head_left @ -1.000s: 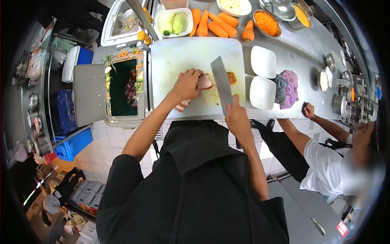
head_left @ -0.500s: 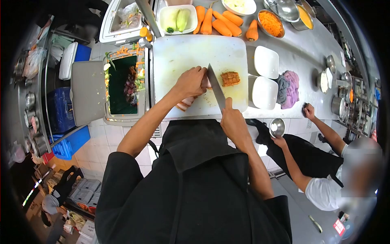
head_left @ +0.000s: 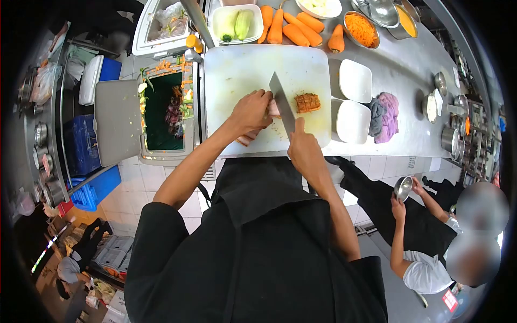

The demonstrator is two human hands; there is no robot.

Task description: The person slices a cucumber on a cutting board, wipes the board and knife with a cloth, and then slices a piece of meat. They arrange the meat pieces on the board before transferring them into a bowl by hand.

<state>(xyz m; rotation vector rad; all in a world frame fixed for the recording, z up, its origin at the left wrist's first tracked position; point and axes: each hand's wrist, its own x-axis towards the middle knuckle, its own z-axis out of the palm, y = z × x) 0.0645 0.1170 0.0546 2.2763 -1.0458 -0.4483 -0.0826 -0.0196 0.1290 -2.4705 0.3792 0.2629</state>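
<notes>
A white cutting board (head_left: 242, 64) lies on the steel bench (head_left: 409, 70). The left hand (head_left: 250, 110) is on the board, near its front edge. Its fingers (head_left: 264, 97) are curled and pressed together on top of a pink piece of meat (head_left: 273, 109), holding it down. Most of the meat is hidden under the hand.

The right hand (head_left: 302, 151) is at the front edge of the board. Its fingers are wrapped tight around the handle of a big knife (head_left: 281, 102). The blade stands on its edge on the board, right against the left hand's fingers. A small brown piece (head_left: 307, 102) lies on the board, just on the other side of the blade.

Behind the board lie whole carrots (head_left: 293, 29). Beside the board's right edge sit two white dishes (head_left: 355, 81). By the board's left edge is a bin (head_left: 161, 110) with scraps in it. Far from the board, another person's hand (head_left: 398, 207) holds a metal bowl (head_left: 403, 188).
</notes>
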